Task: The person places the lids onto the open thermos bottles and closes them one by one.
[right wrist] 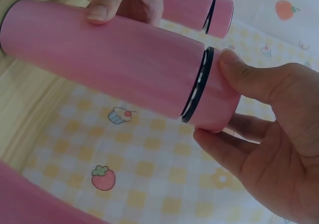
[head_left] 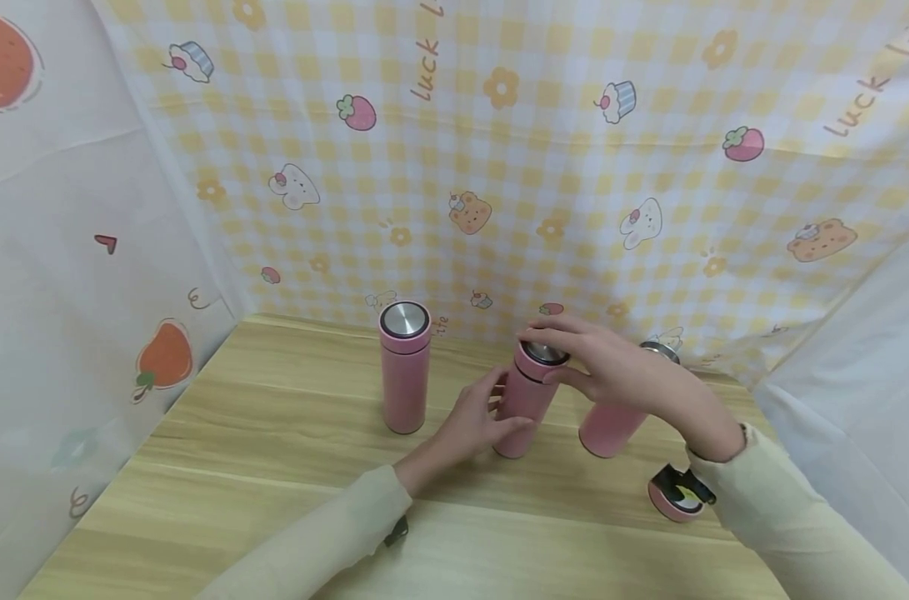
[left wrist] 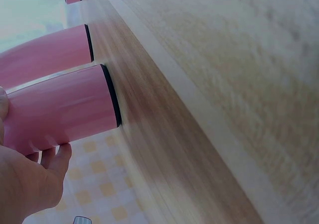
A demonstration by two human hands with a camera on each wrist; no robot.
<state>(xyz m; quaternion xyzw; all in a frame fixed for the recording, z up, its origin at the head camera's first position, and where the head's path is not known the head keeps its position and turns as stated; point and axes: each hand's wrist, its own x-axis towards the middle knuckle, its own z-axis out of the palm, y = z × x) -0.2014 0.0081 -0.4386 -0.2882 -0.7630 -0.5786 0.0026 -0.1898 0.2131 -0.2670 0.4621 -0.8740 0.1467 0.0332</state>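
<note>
A pink thermos bottle [head_left: 525,404] stands on the wooden table, between my two hands. My left hand [head_left: 472,425] grips its body from the left, thumb in front and fingers behind. My right hand [head_left: 615,371] holds the pink lid [right wrist: 217,92] from above, thumb on one side and fingertips on the other. In the right wrist view a narrow gap with a dark ring shows between lid and body. Partly behind my right hand, another pink thermos [head_left: 610,425] stands with a bare steel rim at its top. Its contents are hidden.
To the left stands a third pink thermos [head_left: 405,387] with its steel-topped lid on. A loose pink lid [head_left: 667,500] lies near my right forearm, partly covered by something dark. Behind the wooden table [head_left: 274,400] hangs a yellow checked curtain [head_left: 424,167].
</note>
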